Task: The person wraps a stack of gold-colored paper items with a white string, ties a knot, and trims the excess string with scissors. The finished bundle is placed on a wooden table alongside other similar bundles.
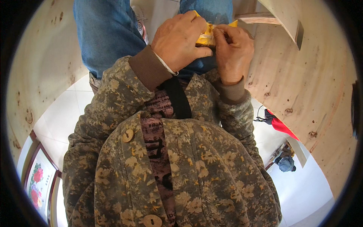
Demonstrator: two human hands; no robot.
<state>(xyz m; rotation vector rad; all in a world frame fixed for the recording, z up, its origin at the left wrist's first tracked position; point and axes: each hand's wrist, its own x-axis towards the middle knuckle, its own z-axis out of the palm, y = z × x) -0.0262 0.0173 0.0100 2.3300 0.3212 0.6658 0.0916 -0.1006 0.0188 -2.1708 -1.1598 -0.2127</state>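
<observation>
My left hand (179, 39) and my right hand (235, 51) meet at the top of the view, both closed on a small yellow packet (206, 37) held between them. The packet shows only as yellow edges and a clear crinkled part between my fingers; most of it is hidden by my hands. A thin pale band circles my left wrist. My forearms wear a floral olive jacket with brown ribbed cuffs. Beneath my hands lie my blue jeans (106, 34).
Curved plywood panels (302, 87) rise on both sides, with a wooden ledge (259, 17) at the upper right. White tiled floor (60, 117) lies below. A framed flower picture (38, 179) leans at lower left. A red cloth (281, 126) and a crouched person (286, 163) are at right.
</observation>
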